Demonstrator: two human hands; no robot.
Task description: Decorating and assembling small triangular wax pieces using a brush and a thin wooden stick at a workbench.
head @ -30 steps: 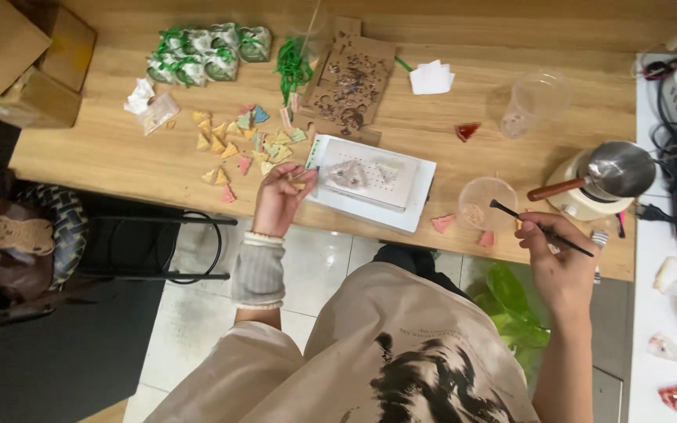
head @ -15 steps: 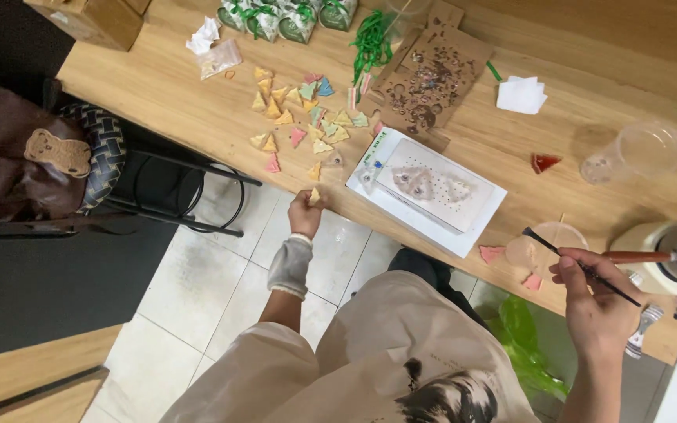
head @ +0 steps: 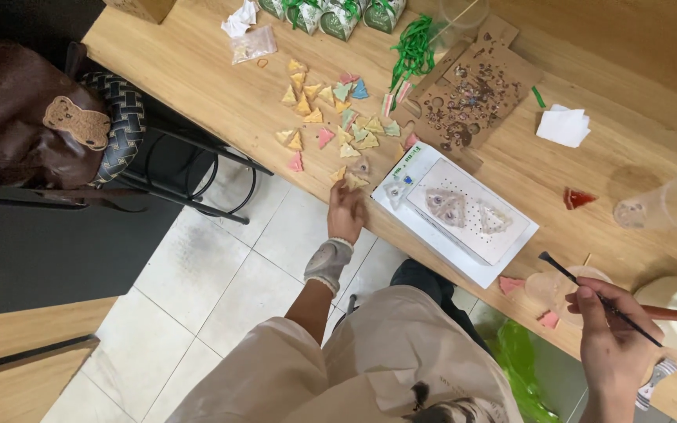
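While the left hand (head: pixel 345 210) is resting at the near edge of the long light wooden table (head: pixel 197 78), its fingers are pinching a small pale yellow triangular piece (head: pixel 354 181), closed snugly around its lower side. Just beyond that grip, a scatter of small pastel triangles in yellow, pink, green and blue (head: pixel 331 110) is lying across the wood. Right beside the pinch, toward the person's right, a white rectangular tray with a dotted white board (head: pixel 464 211) is sitting, carrying two greyish triangular pieces; a small green-lettered label is showing on its near-left corner.

The right hand (head: pixel 617 345) is hovering off the table edge, its fingers curled together around a thin dark-handled paintbrush (head: pixel 601 299), whose bristle end is pointing up and away from the palm. Just past the brush, a low clear plastic cup (head: pixel 558 288) is standing with pink triangles beside it.

Far beyond the left grip, a brown cardboard sheet spattered with paint spots (head: pixel 476 94) is lying next to a bundle of green ribbon (head: pixel 413 51), and a row of clear packets tied with green ribbon (head: pixel 338 14) is lining the back. A folded white tissue (head: pixel 564 125) is lying farther right.
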